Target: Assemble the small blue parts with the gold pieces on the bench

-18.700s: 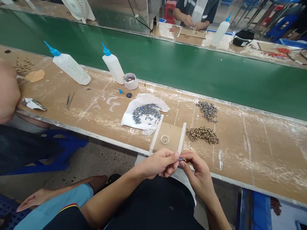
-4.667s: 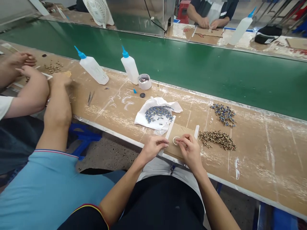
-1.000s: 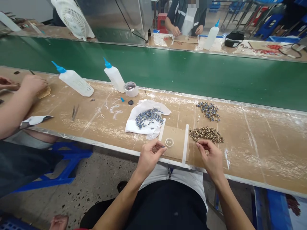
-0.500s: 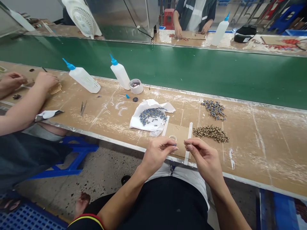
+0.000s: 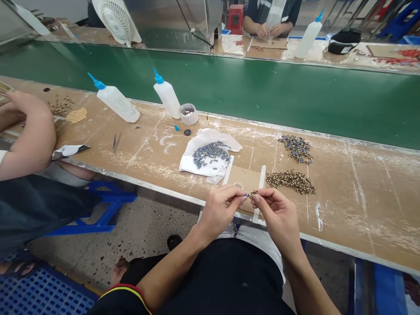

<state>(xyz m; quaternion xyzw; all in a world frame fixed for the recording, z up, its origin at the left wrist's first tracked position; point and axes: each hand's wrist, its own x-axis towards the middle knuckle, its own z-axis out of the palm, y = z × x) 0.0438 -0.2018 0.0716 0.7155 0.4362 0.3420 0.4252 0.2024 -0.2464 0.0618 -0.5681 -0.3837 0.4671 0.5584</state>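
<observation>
My left hand pinches a small blue piece between thumb and fingertips. Facing it, my right hand grips a small brass-coloured piece, and the two parts meet or nearly meet. Under my fingers lies a cardboard pad edged by white strips, with a small round ring on it. Blue pieces are heaped on white paper to the left. Right of the pad is a pile of brass-coloured pieces; behind that sits a pile of joined-looking blue and brass pieces.
Two white bottles with blue nozzles and a tape roll are along the back. Tweezers lie to the left. A co-worker's arm is at far left. Beyond the green belt another person works.
My hands have drawn together, bringing the blue and brass pieces tip to tip. The co-worker's arm at left has pulled back leftward, and the far person's hands have come together.
</observation>
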